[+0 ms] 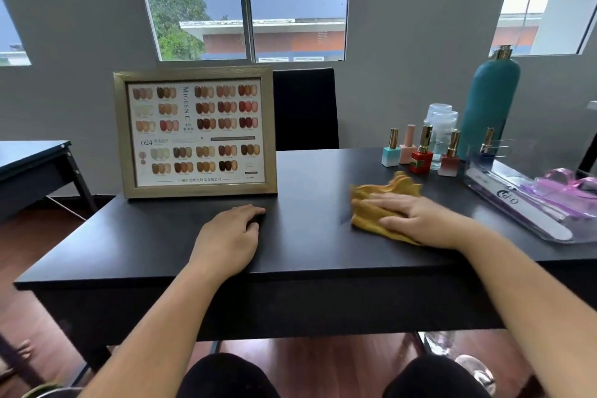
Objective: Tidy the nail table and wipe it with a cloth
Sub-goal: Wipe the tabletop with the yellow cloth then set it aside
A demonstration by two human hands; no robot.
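Observation:
A yellow cloth [376, 208] lies crumpled on the black nail table [307, 242], right of centre. My right hand [416, 215] presses flat on the cloth with straight fingers pointing left. My left hand [231, 234] rests on the tabletop near the front edge with its fingers loosely curled, holding nothing, just in front of a framed nail colour chart [195, 132] that stands upright at the back left.
Several nail polish bottles [420, 153] stand in a row at the back right, with clear jars [442, 126] and a tall teal bottle [489, 107] behind. A clear tray [529, 200] with nail files sits at the right edge. A black chair [305, 108] stands behind the table.

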